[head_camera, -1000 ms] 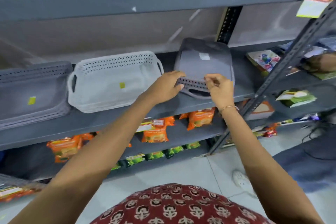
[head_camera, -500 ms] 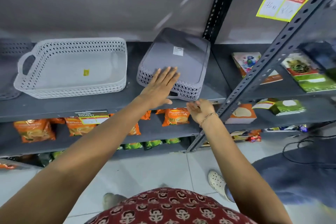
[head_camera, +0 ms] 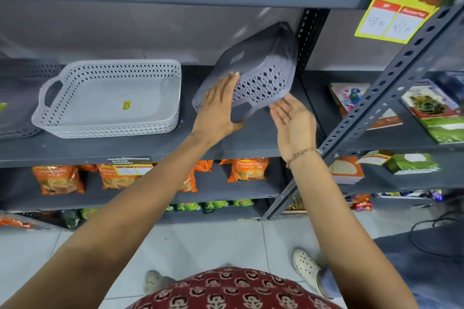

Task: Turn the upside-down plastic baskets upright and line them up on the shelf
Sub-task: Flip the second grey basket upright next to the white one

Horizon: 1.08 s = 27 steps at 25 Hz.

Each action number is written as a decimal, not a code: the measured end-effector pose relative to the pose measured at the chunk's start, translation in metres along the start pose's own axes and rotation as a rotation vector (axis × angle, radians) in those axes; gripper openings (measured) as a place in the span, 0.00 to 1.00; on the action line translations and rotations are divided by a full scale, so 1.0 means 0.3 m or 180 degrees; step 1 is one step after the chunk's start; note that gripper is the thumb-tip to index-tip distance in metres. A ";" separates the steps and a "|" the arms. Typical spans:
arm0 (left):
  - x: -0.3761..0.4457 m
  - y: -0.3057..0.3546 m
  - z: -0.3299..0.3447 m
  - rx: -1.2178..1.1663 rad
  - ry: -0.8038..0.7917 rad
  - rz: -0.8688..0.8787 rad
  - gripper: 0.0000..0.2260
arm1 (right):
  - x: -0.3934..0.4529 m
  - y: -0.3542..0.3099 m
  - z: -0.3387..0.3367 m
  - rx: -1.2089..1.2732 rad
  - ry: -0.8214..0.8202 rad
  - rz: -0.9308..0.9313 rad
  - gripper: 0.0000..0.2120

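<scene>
We see the grey basket [head_camera: 253, 68] tipped up, bottom facing us, long axis running away; left hand [head_camera: 218, 110] flat against it, right hand [head_camera: 293, 120] open-fingered just beneath its handle.

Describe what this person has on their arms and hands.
Both arms are bare, with no sleeves in view. The right hand has a thin chain bracelet at the wrist. The left hand wears no rings, watch or gloves.
</scene>
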<state>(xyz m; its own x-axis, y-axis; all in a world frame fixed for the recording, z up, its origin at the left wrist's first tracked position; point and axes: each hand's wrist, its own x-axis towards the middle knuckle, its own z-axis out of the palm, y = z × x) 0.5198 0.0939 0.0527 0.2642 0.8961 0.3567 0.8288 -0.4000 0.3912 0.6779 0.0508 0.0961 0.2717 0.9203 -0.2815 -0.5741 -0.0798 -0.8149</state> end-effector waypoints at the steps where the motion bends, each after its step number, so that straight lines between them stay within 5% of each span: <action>1: -0.003 0.017 -0.017 -0.0297 0.0164 -0.0118 0.51 | 0.004 -0.014 0.010 -0.0179 -0.0156 -0.0191 0.10; 8: -0.028 0.048 -0.070 -0.2102 0.0908 -0.1313 0.45 | 0.125 0.025 -0.043 -0.3095 -0.0297 -0.1349 0.13; 17: 0.069 -0.062 -0.028 -0.3689 -0.0073 -0.2658 0.17 | 0.192 0.054 -0.116 -0.4903 -0.0562 -0.1416 0.13; 20: 0.089 -0.093 -0.010 -0.3474 -0.0304 -0.2991 0.07 | 0.202 0.056 -0.105 -0.5155 -0.0644 -0.1435 0.12; 24: 0.096 -0.076 -0.004 -0.2765 -0.0427 -0.2957 0.05 | 0.221 0.066 -0.095 -0.5413 -0.0901 -0.1335 0.13; 27: 0.105 0.035 -0.012 -0.1192 -0.0443 -0.1947 0.31 | 0.259 0.004 -0.104 -0.5354 -0.1341 -0.0921 0.13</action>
<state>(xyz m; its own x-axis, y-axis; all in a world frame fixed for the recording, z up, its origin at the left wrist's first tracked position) 0.5349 0.1172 0.0711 -0.1112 0.9865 -0.1200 0.6305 0.1634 0.7588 0.7225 0.1104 0.0576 -0.1451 0.9809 -0.1293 0.8756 0.0665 -0.4785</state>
